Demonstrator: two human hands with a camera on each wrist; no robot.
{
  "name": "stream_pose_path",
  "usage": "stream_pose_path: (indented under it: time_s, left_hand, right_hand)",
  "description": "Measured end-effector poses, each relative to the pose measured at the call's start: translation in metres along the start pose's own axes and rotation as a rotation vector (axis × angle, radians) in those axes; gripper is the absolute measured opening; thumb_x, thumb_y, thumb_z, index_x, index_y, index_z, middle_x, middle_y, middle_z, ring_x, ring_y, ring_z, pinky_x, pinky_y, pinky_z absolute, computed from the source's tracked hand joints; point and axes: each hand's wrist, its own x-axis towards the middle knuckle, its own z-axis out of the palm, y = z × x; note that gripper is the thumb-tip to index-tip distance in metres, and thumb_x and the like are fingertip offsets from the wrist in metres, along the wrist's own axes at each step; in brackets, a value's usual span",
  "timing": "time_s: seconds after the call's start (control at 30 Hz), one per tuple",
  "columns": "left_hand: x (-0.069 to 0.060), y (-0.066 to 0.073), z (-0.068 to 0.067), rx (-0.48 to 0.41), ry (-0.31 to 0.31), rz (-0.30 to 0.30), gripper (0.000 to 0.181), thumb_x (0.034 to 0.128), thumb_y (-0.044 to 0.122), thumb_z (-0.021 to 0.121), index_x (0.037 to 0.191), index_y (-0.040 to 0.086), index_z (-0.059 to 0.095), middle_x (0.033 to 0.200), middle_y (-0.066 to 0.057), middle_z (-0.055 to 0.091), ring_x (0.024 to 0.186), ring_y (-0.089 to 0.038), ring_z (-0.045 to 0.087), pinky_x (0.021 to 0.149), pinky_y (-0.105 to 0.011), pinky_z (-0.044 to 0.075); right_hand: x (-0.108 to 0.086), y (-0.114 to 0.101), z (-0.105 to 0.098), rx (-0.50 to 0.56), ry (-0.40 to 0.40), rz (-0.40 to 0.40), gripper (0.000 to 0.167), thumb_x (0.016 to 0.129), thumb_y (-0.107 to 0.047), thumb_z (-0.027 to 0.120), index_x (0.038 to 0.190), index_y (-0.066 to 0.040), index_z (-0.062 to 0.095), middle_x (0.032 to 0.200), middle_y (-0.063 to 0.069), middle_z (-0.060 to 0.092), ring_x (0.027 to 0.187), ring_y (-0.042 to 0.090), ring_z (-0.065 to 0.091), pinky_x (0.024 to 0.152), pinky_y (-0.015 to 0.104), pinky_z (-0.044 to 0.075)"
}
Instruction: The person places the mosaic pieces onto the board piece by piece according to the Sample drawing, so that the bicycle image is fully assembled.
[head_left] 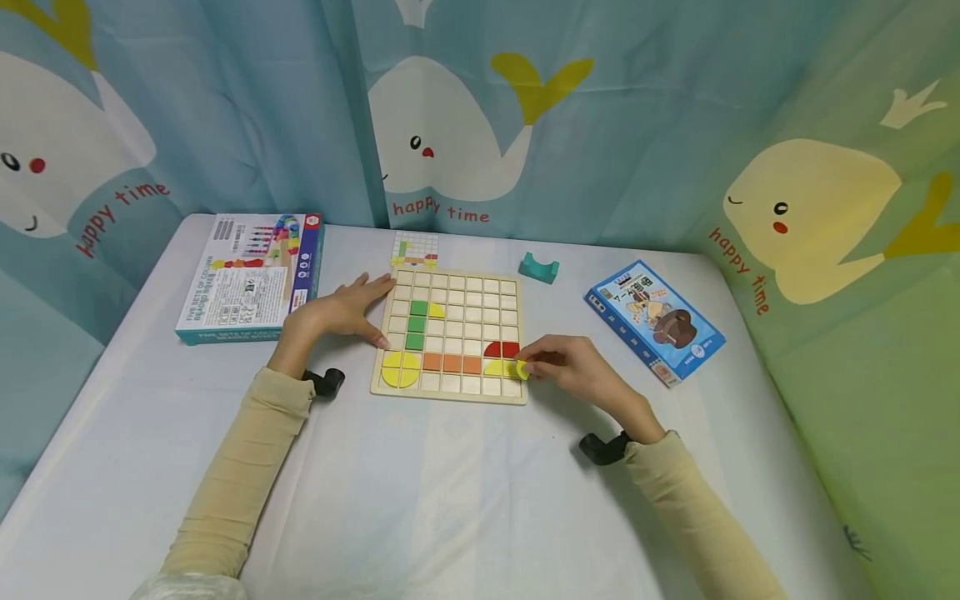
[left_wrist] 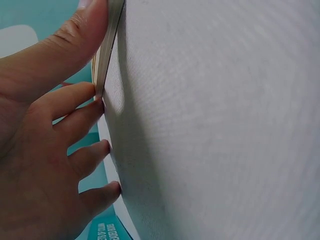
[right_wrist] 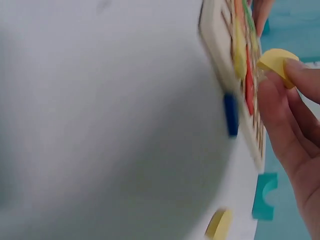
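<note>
A wooden grid board (head_left: 463, 328) lies on the table, holding green squares (head_left: 415, 324), orange squares (head_left: 452, 363), red pieces (head_left: 501, 349) and a yellow circle (head_left: 401, 369) of quarter pieces. My left hand (head_left: 343, 312) rests at its left side with fingers spread; in the left wrist view the thumb touches the board's edge (left_wrist: 111, 50). Between thumb and fingers, my right hand (head_left: 573, 367) pinches a yellow quarter-circle block (right_wrist: 278, 64) over the lower right corner. Another yellow piece (head_left: 495, 367) lies in the board beside it.
A pattern card (head_left: 415, 248) lies behind the board, with a teal curved piece (head_left: 539, 267) to its right. Boxes stand left (head_left: 251, 279) and right (head_left: 655, 321). In the right wrist view, a blue piece (right_wrist: 231, 114) and a loose yellow block (right_wrist: 219, 225) are near the board.
</note>
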Motion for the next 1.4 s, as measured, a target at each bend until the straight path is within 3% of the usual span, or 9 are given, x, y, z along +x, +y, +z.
stream_pose_path:
  time_s: [0.4,0.67,1.13,1.4]
  left_hand:
    - [0.000,0.000,0.000,-0.004,-0.004,-0.008,0.107,0.0854,0.029,0.084,0.166,0.009,0.016,0.174,-0.013,0.006,0.159,-0.043,-0.005,0.125,-0.068,0.001]
    - [0.001,0.002,-0.001,-0.003,-0.002,-0.005,0.108,0.0836,0.031,0.085,0.165,0.008,0.018,0.174,-0.014,0.007,0.159,-0.044,-0.004,0.124,-0.070,0.001]
    - [0.001,-0.001,0.002,-0.010,0.006,-0.018,0.106,0.0850,0.029,0.084,0.166,0.011,0.018,0.174,-0.011,0.008,0.159,-0.042,-0.005,0.125,-0.069,0.001]
    - [0.000,0.000,0.001,-0.010,0.006,-0.022,0.107,0.0846,0.029,0.085,0.166,0.011,0.018,0.174,-0.011,0.007,0.159,-0.042,-0.005,0.124,-0.070,0.001]
  right_hand:
    - [0.011,-0.016,0.018,0.068,-0.087,-0.025,0.013,0.094,-0.003,0.072,0.105,-0.002,0.078,0.095,0.012,0.078,0.072,0.018,0.071,0.064,0.025,0.058]
    - [0.015,-0.019,0.026,-0.006,-0.106,-0.066,0.010,0.093,0.000,0.072,0.099,-0.003,0.080,0.099,0.010,0.078,0.081,0.011,0.072,0.070,0.022,0.059]
    - [0.019,-0.020,0.031,-0.130,-0.090,-0.158,0.009,0.089,-0.001,0.077,0.096,-0.005,0.080,0.093,0.004,0.076,0.080,0.009,0.065,0.070,0.021,0.056]
    - [0.019,-0.021,0.033,-0.172,-0.113,-0.170,0.024,0.084,-0.005,0.083,0.106,-0.003,0.076,0.091,0.005,0.072,0.077,0.013,0.062,0.068,0.024,0.055]
